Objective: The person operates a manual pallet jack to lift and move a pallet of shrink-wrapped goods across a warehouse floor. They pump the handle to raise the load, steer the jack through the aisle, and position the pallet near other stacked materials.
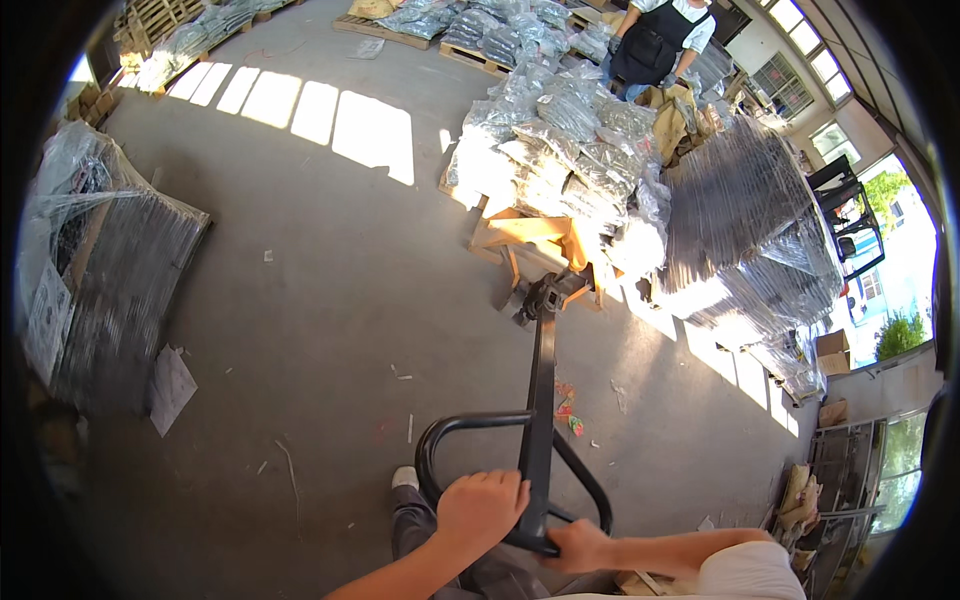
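Note:
A pallet jack stands in front of me, its black handle (541, 370) slanting down toward me from the orange frame (545, 232). The black handle loop (425, 450) is at my waist. My left hand (482, 510) is closed on the loop beside the central shaft. Around the loop's lower right part my right hand (580, 547) is wrapped, with its fingers partly hidden. Beyond the orange frame sits a pile of clear plastic bags with grey contents (570, 140), in bright sunlight. The jack's forks are hidden by the pile.
Film-wrapped stacks stand at the left (125, 280) and right (745, 230). A person in a dark apron (650, 45) stands behind the pile. A forklift (850, 215) shows at the doorway. Paper scraps and a cardboard sheet (172, 390) lie on the grey floor.

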`<state>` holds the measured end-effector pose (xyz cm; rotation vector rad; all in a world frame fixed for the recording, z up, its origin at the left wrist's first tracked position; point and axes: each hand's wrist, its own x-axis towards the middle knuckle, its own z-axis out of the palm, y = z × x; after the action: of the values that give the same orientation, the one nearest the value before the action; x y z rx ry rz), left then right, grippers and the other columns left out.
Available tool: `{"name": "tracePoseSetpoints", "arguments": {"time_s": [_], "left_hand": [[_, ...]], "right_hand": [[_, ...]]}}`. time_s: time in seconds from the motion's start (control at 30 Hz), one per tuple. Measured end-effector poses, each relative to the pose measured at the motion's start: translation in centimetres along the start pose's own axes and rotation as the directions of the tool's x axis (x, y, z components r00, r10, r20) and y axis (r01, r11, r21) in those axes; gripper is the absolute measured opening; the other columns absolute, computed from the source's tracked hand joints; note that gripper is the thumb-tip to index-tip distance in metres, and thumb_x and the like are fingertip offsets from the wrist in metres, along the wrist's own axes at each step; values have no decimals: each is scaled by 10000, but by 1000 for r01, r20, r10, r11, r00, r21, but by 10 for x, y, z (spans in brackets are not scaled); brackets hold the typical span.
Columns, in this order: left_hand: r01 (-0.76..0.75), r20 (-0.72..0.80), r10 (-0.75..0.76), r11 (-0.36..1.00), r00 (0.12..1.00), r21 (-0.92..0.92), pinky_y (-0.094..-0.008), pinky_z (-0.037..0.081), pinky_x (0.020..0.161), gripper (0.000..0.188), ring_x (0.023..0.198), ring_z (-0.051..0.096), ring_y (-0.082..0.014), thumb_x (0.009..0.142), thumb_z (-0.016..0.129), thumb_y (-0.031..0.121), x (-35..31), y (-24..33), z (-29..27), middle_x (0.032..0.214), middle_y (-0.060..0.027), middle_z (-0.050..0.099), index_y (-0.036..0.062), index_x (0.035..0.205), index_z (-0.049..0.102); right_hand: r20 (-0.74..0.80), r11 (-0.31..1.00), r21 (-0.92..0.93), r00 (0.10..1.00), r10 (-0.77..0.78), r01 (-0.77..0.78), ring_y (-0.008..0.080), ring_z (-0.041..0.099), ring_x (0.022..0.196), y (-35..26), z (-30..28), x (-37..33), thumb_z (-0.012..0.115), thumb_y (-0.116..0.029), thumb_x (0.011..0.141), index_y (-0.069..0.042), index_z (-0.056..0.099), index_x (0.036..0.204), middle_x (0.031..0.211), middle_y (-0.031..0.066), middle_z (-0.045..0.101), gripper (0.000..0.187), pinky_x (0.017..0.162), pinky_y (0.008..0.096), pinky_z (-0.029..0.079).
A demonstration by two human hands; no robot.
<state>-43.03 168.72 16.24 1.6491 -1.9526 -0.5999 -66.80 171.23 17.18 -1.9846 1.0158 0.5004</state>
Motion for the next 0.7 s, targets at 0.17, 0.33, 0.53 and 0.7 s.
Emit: {"name": "tracePoseSetpoints", "arguments": {"time_s": [0.17, 0.33, 0.53, 0.7], "left_hand": [[-189, -381, 161, 981, 910, -36, -307, 417, 497, 236, 539, 538, -159, 845, 713, 244, 96, 50, -50, 612, 8, 518, 124, 738, 540], [127, 38, -135, 979, 990, 158, -334, 445, 507, 249, 554, 575, -196, 764, 725, 312, -68, -76, 58, 593, -17, 547, 126, 684, 581], [287, 319, -441, 857, 839, 429, -407, 552, 607, 357, 673, 690, -267, 838, 639, 420, -180, -201, 218, 722, -77, 697, 93, 713, 708], [165, 307, -226, 963, 925, 213, -387, 517, 487, 338, 525, 646, -257, 836, 670, 411, -112, -90, 111, 593, -79, 646, 113, 677, 682]], "right_hand": [[-147, 998, 8, 987, -58, 60, 348, 617, 514, -8, -106, -30, 746, -338, 791, -66, 595, 784, 556, 116, 579, 311, 506, 436, 512], [28, 983, 103, 987, -158, 155, 381, 653, 593, 5, 113, 60, 690, -424, 855, -16, 536, 850, 625, 183, 618, 437, 552, 457, 530], [-21, 993, 86, 997, -78, 80, 379, 688, 665, 55, 309, 171, 709, -361, 809, -13, 563, 961, 713, 188, 675, 407, 609, 469, 559], [85, 986, 155, 994, -74, 60, 392, 668, 636, 27, 162, 66, 687, -409, 824, -63, 571, 961, 677, 184, 652, 390, 587, 492, 539]]}}
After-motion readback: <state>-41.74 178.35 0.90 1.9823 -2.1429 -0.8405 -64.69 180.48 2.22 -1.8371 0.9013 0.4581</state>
